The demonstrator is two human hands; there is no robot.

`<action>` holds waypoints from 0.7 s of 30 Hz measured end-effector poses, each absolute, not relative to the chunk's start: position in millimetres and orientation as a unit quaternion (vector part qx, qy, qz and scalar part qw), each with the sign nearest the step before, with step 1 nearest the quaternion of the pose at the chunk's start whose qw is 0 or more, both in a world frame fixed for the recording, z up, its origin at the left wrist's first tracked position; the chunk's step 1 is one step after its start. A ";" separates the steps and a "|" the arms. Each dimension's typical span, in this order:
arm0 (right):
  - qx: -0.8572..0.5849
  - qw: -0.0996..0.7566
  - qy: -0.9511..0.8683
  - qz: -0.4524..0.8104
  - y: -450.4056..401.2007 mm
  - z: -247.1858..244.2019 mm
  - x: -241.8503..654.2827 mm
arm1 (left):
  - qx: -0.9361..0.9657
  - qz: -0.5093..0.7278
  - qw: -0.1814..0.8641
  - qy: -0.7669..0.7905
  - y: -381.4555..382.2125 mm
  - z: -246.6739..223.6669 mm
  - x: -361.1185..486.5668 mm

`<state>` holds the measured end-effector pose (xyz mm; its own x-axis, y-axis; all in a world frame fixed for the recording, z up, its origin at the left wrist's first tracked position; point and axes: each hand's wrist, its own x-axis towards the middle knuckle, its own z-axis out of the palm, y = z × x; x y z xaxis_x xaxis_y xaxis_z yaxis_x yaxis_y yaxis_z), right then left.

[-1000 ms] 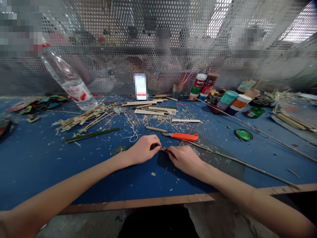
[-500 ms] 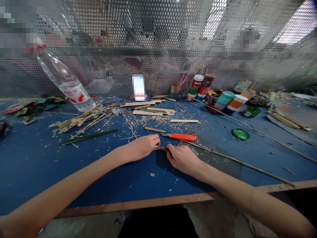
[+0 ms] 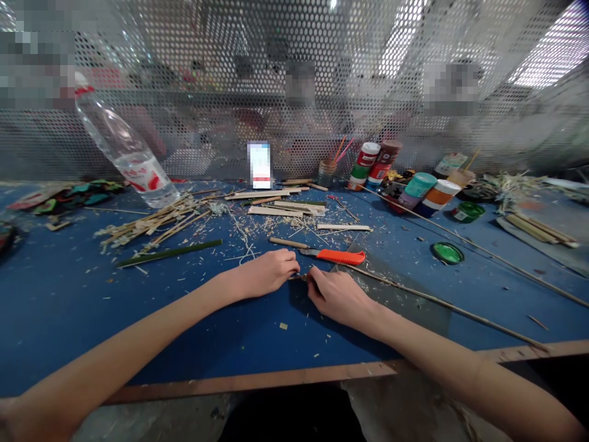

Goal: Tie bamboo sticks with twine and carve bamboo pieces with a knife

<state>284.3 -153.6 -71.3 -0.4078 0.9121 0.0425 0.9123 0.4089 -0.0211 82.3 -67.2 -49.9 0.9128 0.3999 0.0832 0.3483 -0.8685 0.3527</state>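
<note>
Over blue tabletop (image 3: 184,331), thin piece (image 3: 300,277) between left fingers (image 3: 291,266) and right fingers (image 3: 316,276), both pinched on it.

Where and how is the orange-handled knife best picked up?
Probably by the middle of its orange handle, coming from the right with the right hand once free: the handle lies toward that side and the grey blade points left, so this approach should avoid the edge.
</note>
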 end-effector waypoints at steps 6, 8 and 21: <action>-0.544 0.034 -0.838 0.003 -156.5 -71.6 284.5 | 0.962 0.100 0.194 0.166 -58.6 -48.5 80.4; -0.547 0.032 -0.836 0.006 -156.1 -71.0 284.3 | 0.961 0.102 0.201 0.159 -55.4 -50.8 81.2; -0.562 -0.026 -0.826 -0.024 -154.0 -67.4 277.1 | 0.976 0.067 0.092 0.187 -67.7 -60.3 89.8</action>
<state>277.1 -154.0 -67.4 -0.3662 0.9304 -0.0165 0.9278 0.3665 0.0698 89.8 -67.7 -60.3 0.9212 0.3768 0.0971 0.3520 -0.9132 0.2053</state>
